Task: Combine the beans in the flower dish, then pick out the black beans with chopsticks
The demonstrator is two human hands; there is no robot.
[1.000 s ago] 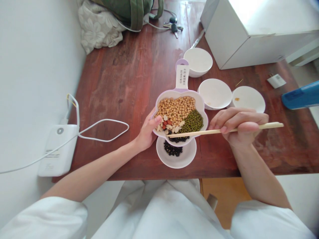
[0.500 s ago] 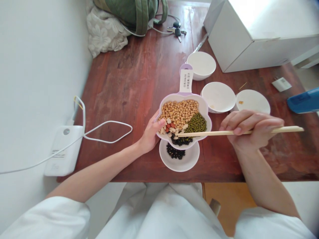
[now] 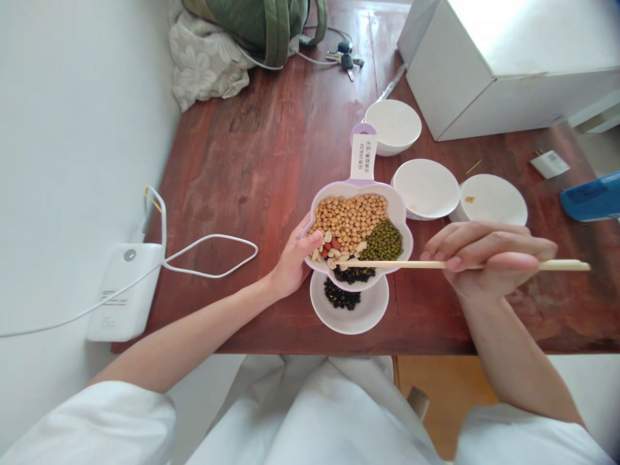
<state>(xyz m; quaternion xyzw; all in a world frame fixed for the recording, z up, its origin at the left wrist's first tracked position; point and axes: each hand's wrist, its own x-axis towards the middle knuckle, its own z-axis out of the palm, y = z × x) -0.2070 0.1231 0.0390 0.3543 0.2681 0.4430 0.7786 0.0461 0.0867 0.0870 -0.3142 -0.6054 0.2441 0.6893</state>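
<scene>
My left hand [image 3: 293, 265] grips the edge of a lilac-rimmed, flower-shaped divided dish [image 3: 400, 216], which has a labelled handle [image 3: 363, 155]. Its compartments hold soybeans [image 3: 349, 221], mung beans [image 3: 382, 240], black beans [image 3: 353, 276], and mixed pale seeds with red beans [image 3: 329, 250]. My right hand [image 3: 489, 255] holds wooden chopsticks [image 3: 402, 264], their tips over the pale seeds. Nothing shows between the tips. Under the dish's near edge sits a white saucer [image 3: 371, 320] holding black beans [image 3: 341, 295].
Several white bowls [image 3: 425, 188] stand to the right of the dish on a reddish wooden table [image 3: 232, 181]. Beyond are a white box [image 3: 484, 71], keys [image 3: 345, 58], a green bag [image 3: 256, 22] and a blue object [image 3: 591, 197]. A white power bank [image 3: 123, 292] lies left.
The chopsticks have swung from a slight tilt to level, with their tips still over the dish. My right hand sits slightly lower. My left hand and the dish have not visibly shifted since the last frame.
</scene>
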